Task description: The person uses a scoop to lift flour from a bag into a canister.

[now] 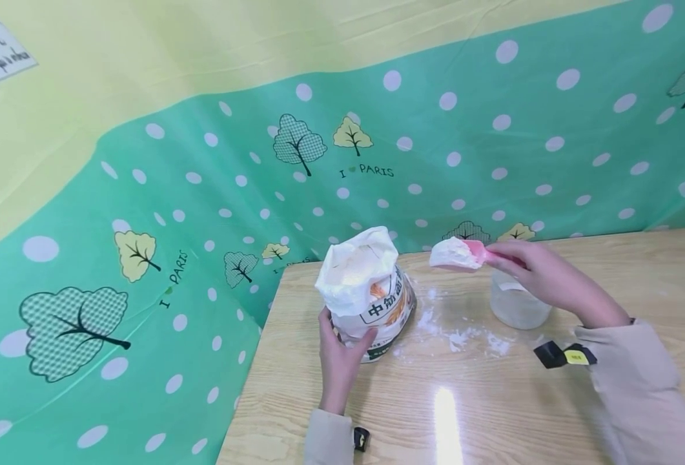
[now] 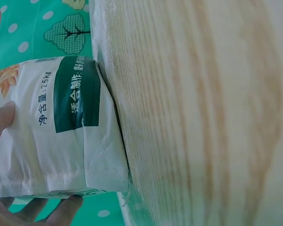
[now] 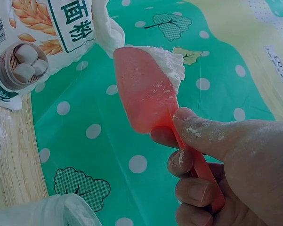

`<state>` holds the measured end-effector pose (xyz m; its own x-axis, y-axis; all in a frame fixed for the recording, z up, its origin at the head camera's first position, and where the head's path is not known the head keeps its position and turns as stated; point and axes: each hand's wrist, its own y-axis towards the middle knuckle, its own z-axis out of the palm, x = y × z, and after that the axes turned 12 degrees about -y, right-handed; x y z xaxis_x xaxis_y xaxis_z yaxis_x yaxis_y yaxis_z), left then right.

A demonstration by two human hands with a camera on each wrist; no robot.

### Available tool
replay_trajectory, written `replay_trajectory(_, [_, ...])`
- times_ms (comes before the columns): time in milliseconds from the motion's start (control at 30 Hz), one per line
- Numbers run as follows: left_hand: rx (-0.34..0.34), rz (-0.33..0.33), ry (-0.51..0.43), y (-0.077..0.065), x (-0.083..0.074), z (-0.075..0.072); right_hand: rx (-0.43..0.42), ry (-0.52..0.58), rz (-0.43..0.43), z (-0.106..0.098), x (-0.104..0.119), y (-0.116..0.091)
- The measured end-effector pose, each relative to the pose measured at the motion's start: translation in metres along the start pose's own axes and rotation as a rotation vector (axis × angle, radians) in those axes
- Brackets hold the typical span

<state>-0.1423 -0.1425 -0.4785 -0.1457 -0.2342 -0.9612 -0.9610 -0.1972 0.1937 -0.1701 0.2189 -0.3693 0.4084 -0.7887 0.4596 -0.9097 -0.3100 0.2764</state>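
Note:
A pink scoop [image 3: 143, 89] heaped with white flour [image 1: 450, 250] is gripped by its handle in my right hand [image 1: 542, 274], raised above the table between bag and jar. White powder dusts that thumb and fingers in the right wrist view. My left hand [image 1: 342, 361] holds the lower side of a white flour bag [image 1: 385, 310], thumb on one face and fingers around the other side. The bag stands on the table, its top rolled open and tilted toward me. Below my right hand stands a clear jar [image 1: 519, 303], partly hidden by it.
Spilled flour [image 1: 458, 339] streaks the wooden table [image 1: 412, 413] between bag and jar. A green polka-dot cloth [image 1: 423, 161] with printed trees hangs behind and to the left of the table. A black and yellow tag [image 1: 577, 356] shows by the right cuff.

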Motion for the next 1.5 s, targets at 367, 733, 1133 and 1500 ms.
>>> replay_trajectory(367, [0.001, 0.009, -0.015, -0.001, -0.002, -0.001, 0.042, 0.025, 0.077, -0.004, -0.006, -0.007])
replay_trajectory(733, [0.004, 0.013, -0.011, -0.002, -0.004, 0.0, -0.065, 0.017, 0.004, -0.002, -0.021, -0.02])
replay_trajectory(1133, [0.007, -0.006, 0.002, 0.0, -0.001, 0.0, 0.021, 0.036, 0.154, -0.006, -0.034, -0.035])
replay_trajectory(1500, [0.01, -0.006, 0.01, 0.0, 0.0, 0.0, 0.0, -0.01, 0.169, -0.006, -0.047, -0.044])
